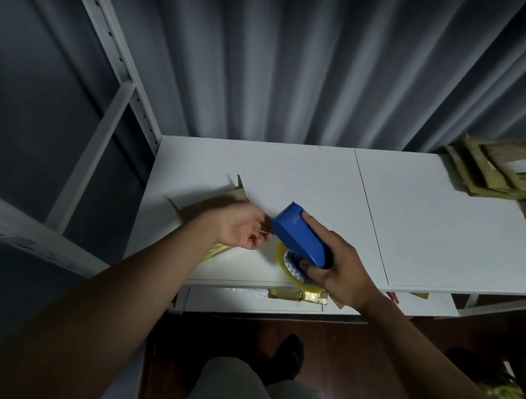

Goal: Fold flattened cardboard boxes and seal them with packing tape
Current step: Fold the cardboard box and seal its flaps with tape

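A person stands at a white tabletop [424, 229] with both arms reaching out over its front edge. The right hand [335, 266] is wrapped tight around a blue tape dispenser [302, 236]. The fingers curl under it and the thumb lies along its top. The toothed cutting end points toward the left hand. A roll of yellowish tape [294, 271] sits in the dispenser, down low by the front edge of the tabletop.

The left hand [241, 229] is palm up, right beside the dispenser's teeth. Its fingertips pinch what looks like the loose end of the tape [261, 230], a thin yellowish strip. It is small and hard to see well.

A brown cardboard box [214, 207] lies under and behind the left hand, near the left edge of the tabletop. One flap stands up at its far corner. A stack of flat cardboard [500, 172] lies at the far right corner of the tabletop, well apart from the hands.

A gray metal shelf frame [115, 73] stands to the left. A gray curtain [296, 61] hangs behind the tabletop. Some gold packets [298, 294] lie on a lower shelf, just under the front edge.
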